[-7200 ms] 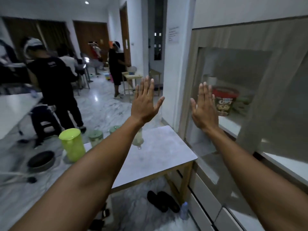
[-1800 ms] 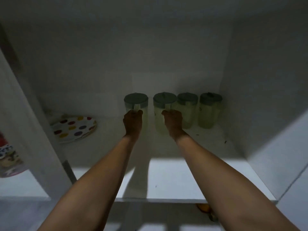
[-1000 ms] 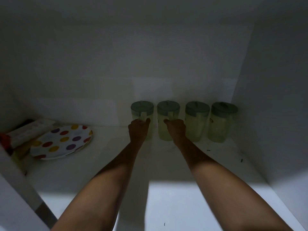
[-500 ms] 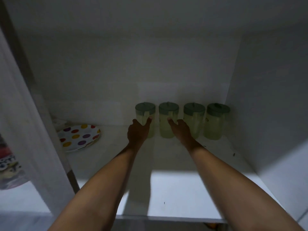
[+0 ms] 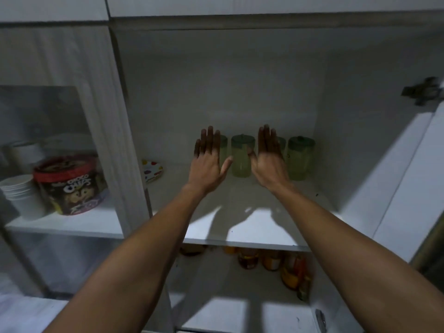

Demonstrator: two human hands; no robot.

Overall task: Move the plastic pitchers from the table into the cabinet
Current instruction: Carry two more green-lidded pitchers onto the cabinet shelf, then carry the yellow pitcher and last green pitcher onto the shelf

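Both my forearms reach forward and up from the bottom of the view into the open cabinet (image 5: 336, 97), bare to the elbow and roughly parallel. My left hand (image 5: 208, 162) is raised flat with its back toward me, the four fingers (image 5: 211, 140) straight and close together, the thumb angled out to the right; it holds nothing. My right hand (image 5: 268, 159) mirrors it, fingers upright and side by side, thumb pointing left toward the other hand, also empty. Both hands hover above the white shelf (image 5: 242, 227), and their shadows fall on its lit front part. Beyond them, four plastic pitchers (image 5: 242, 156) stand upright in a row along the back of that shelf, each pale and translucent with a green lid: the leftmost is mostly hidden behind my left hand, the second shows in the gap between my hands, the third is largely hidden behind my right hand, and the fourth (image 5: 300, 158) stands clear near the right wall. Whether my hands touch any pitcher I cannot tell. One polka-dot plate (image 5: 151, 169) lies at the shelf's left end. In the left compartment, behind glass, I see one chocolate cereal tub (image 5: 68, 186) and a stack of white cups (image 5: 20, 191). On the lower shelf sit several jars (image 5: 271, 260), too dim to count.
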